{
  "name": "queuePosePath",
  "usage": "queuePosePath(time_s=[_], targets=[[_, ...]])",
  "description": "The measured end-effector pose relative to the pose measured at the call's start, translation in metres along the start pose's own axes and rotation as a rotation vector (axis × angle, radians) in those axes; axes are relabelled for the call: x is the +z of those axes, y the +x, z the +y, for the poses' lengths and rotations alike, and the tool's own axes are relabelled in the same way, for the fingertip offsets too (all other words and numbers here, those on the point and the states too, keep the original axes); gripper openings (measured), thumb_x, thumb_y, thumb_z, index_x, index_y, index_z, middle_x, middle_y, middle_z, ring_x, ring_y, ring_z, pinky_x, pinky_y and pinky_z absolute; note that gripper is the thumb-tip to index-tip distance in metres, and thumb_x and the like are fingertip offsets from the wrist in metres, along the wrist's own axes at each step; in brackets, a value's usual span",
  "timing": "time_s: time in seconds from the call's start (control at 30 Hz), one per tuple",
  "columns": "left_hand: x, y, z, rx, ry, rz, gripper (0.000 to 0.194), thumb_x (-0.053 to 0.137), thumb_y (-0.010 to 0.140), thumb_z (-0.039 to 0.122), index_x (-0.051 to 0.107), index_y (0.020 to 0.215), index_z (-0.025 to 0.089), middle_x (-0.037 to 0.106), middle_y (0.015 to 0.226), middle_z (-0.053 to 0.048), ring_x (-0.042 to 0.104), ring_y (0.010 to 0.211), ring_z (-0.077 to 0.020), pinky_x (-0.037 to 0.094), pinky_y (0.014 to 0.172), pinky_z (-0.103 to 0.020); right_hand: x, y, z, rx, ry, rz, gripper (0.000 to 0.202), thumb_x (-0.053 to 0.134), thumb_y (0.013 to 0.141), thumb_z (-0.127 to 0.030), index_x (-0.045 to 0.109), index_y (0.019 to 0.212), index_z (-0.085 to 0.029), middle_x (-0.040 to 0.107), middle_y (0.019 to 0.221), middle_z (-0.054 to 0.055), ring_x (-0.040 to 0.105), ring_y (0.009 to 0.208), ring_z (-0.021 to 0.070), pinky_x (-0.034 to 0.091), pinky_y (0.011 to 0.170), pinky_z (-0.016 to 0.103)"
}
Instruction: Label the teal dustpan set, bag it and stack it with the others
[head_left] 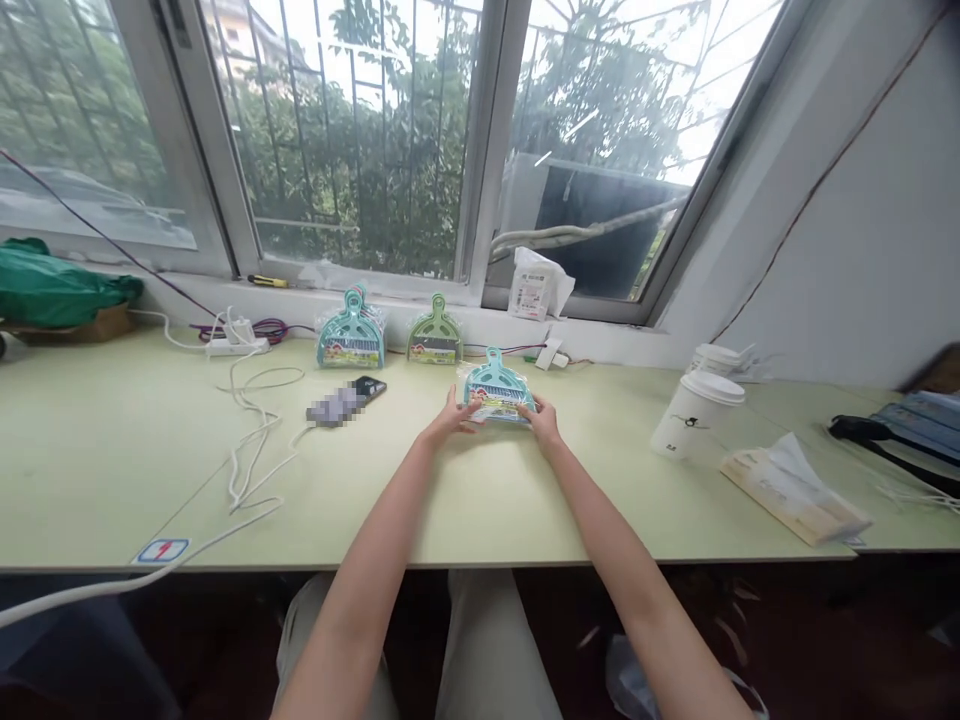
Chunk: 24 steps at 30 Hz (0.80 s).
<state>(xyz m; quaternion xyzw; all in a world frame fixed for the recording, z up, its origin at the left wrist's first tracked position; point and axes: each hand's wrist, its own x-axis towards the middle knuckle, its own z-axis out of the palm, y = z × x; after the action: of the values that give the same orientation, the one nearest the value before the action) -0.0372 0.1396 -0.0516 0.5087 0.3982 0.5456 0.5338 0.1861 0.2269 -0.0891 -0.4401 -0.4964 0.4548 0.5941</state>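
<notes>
A light blue dustpan set in clear wrapping [496, 388] stands upright on the pale green table, its looped handle up and a printed label across its lower part. My left hand [453, 416] grips its lower left edge, and my right hand [543, 417] grips the lower right edge. To the left, against the wall under the window, stand a green wrapped dustpan set [436, 335] and a wrapped blue set [351, 335], which looks like more than one stacked together.
A phone [367, 387] and white cables [244, 460] lie on the table [495, 500] at left, near a power strip [236, 345]. At right are a white paper cup [694, 415], another cup behind it and a tissue pack [795, 490]. A yellow cutter [268, 281] lies on the sill.
</notes>
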Motion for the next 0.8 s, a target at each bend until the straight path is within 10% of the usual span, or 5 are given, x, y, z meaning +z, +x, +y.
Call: queuePosePath(time_s=[0.1,0.27,0.4,0.57,0.8], targets=[[0.002,0.009,-0.007,0.158,0.262,-0.015,0.104,0.087,0.058,0.022,0.037,0.148,0.03,0.056,0.131,-0.013,0.065,0.104,-0.0244,0.056,0.084,-0.037,0.005,0.007,0.003,-0.009,0.049,0.128,0.055,0.082,0.052,-0.027,0.056,0.1,-0.018,0.069,0.081,0.0,0.067,0.074,0.018,0.056,0.077,0.035],[-0.009,0.046,-0.019,0.367,0.623,0.341,0.018,0.074,0.068,0.01,0.077,0.084,0.019,0.059,0.125,-0.012,0.053,0.124,-0.0307,0.043,0.106,-0.044,0.023,0.023,0.01,-0.049,0.033,0.095,0.053,0.082,0.05,-0.03,0.051,0.092,-0.021,0.069,0.087,0.002,0.067,0.082,0.0203,0.056,0.074,0.035],[-0.033,0.072,-0.016,0.378,0.57,0.456,0.004,0.067,0.079,0.018,0.071,0.079,0.019,0.066,0.113,-0.011,0.064,0.108,-0.026,0.049,0.096,-0.04,0.047,0.043,0.015,-0.109,-0.034,0.09,0.048,0.079,0.054,-0.031,0.049,0.09,-0.021,0.07,0.096,0.007,0.067,0.094,0.0227,0.055,0.08,0.035],[-0.073,0.098,-0.015,0.287,0.543,0.612,0.032,0.063,0.083,0.021,0.054,0.113,0.02,0.068,0.11,-0.011,0.069,0.077,-0.0194,0.052,0.078,-0.034,0.091,0.073,0.024,-0.219,-0.154,0.094,0.036,0.072,0.061,-0.029,0.048,0.087,-0.023,0.071,0.094,0.008,0.068,0.09,0.0246,0.054,0.082,0.038],[-0.116,0.144,-0.027,0.378,0.563,0.579,0.091,0.078,0.071,0.027,0.024,0.145,0.018,0.044,0.145,-0.021,0.04,0.14,-0.029,0.037,0.111,-0.042,0.165,0.113,0.034,-0.277,-0.208,0.131,0.03,0.063,0.066,-0.021,0.043,0.089,-0.025,0.069,0.098,0.009,0.067,0.09,0.0251,0.051,0.084,0.038]])
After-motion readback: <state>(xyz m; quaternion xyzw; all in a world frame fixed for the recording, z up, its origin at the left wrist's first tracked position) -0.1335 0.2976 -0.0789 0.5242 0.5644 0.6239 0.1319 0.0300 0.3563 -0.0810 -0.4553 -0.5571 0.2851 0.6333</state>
